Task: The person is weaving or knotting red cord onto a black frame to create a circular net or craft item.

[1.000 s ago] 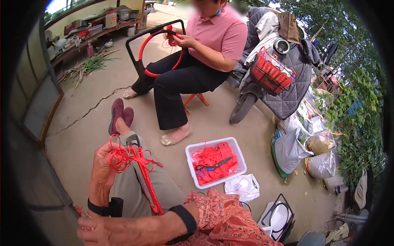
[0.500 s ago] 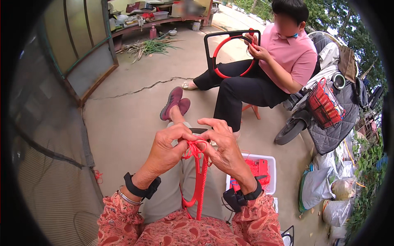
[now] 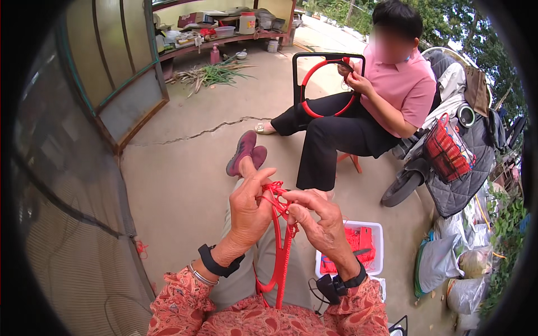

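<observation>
Looks like the red frame is propped on the lap to free both hands, so the left hand pinches red cord at its far end, the right hand grips more between thumb and finger, and the tub sits close by, probably for easy reach.

Centre of the frame: the red cord I hold, smooth, faintly glossy, plastic-looking. Below it, the red strip over my lap, ridged along one edge. My sleeves, lower left and right: matt printed cloth. My trousers: plain matt cloth. Bracelet, lower left: shiny metal. Tub, lower right: smooth white plastic. Floor: matt, concrete-like, cracked. Far right: quilted grey cloth cover; below it, silvery sacks, creased, with a sheen.
</observation>
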A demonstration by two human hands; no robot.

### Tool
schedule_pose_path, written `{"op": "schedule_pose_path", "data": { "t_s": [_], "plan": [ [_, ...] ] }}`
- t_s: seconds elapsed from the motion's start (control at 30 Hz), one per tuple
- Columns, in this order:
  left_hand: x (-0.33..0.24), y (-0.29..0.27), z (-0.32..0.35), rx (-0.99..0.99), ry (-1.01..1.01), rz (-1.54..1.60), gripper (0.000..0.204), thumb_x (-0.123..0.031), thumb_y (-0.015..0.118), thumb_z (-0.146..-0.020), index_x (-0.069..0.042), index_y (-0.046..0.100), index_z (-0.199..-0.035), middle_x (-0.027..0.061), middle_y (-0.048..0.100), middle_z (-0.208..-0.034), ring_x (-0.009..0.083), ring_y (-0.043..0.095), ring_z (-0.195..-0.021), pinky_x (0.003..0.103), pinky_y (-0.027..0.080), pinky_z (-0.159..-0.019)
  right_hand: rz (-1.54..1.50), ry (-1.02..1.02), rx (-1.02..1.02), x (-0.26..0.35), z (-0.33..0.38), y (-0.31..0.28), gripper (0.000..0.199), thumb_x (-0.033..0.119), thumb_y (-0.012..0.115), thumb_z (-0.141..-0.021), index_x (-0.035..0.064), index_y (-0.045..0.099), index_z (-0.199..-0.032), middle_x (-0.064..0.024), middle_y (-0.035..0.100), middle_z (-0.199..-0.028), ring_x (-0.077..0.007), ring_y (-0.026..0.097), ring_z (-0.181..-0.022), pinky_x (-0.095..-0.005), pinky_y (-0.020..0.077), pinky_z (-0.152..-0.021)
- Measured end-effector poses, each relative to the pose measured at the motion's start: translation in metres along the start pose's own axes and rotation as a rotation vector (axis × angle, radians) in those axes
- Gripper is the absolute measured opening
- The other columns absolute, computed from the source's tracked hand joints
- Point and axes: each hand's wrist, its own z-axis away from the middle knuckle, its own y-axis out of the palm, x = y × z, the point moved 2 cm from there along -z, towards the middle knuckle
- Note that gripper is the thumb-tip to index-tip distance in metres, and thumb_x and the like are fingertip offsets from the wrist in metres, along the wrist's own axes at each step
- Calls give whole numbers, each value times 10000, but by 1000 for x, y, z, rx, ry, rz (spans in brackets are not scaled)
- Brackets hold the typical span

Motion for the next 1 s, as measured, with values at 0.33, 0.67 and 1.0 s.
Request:
{"op": "schedule_pose_path", "data": {
  "t_s": [0.33,0.67,1.0],
  "plan": [
    [-9,10,-10,68,-221,592,468,109,555,-835,34,451,-1285,119,639,-991,166,647,-913,254,538,-794,-109,-203,172,-12,-37,-10,413,24,678,-751,113,654,-1154,-107,578,-1200,-237,546,-1092,-337,446,-934],
    [-7,1,-16,38,-360,652,255,-56,590,-886,36,615,-1122,179,686,-940,263,674,-845,378,501,-868,-778,241,-162,-48,-37,-31,227,220,507,-980,17,540,-1075,-45,576,-819,-122,603,-745,-261,509,-693],
    [8,4,1,168,-445,770,169,-66,582,-905,34,648,-1023,76,647,-712,154,641,-671,275,527,-694,-1175,268,-573,-110,25,-194,219,241,386,-1011,70,519,-1045,36,395,-641,-84,397,-556,-240,350,-516]
  ]
}}
